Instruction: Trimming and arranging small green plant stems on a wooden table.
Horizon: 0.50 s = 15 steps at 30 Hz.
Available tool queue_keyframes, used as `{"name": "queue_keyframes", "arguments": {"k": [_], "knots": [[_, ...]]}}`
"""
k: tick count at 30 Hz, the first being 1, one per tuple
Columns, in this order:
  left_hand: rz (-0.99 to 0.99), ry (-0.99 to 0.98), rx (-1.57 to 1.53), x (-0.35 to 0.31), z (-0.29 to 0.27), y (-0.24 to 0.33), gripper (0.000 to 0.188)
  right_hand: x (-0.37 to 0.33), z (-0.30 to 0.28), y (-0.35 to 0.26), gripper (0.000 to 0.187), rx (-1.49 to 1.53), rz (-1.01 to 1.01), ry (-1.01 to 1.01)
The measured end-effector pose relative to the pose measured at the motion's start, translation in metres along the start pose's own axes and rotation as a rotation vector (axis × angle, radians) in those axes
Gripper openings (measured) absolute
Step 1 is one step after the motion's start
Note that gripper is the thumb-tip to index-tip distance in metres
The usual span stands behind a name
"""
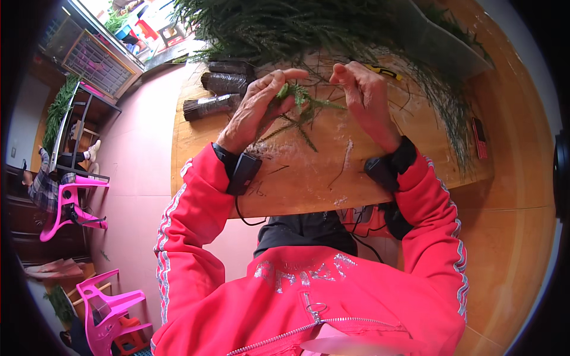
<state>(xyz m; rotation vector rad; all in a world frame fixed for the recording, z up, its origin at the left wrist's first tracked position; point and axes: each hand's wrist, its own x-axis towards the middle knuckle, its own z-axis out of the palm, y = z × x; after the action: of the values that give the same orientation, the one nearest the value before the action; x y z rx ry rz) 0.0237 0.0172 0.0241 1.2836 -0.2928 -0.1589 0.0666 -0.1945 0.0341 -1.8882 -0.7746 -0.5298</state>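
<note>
While the right hand (pixel 367 101) hovers, left hand (pixel 258 107) fingertips pinch the green sprig (pixel 297 98).

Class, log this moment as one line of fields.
left hand: holds green sprigs | right hand: open beside sprigs | wooden table: foliage pile, wrapped bundles

Bright even daylight, soft shadows, sharp centre, strong fisheye bending, dark rim
</note>
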Motion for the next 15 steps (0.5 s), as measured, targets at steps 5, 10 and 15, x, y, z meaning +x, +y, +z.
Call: {"name": "queue_keyframes", "arguments": {"k": [5, 10, 15], "knots": [[0.089, -0.062, -0.051, -0.003, 0.001, 0.003, 0.043, -0.006, 0.009, -0.005, 0.031, 0.275, 0.043, -0.221], [0.063, -0.038, 0.074, -0.005, -0.008, 0.003, 0.049, -0.008, 0.007, -0.022, 0.026, 0.350, 0.286, -0.510], [-0.069, 0.022, -0.233, -0.007, 0.005, 0.014, 0.050, -0.010, 0.007, -0.013, 0.021, 0.415, 0.398, -0.516]]}}
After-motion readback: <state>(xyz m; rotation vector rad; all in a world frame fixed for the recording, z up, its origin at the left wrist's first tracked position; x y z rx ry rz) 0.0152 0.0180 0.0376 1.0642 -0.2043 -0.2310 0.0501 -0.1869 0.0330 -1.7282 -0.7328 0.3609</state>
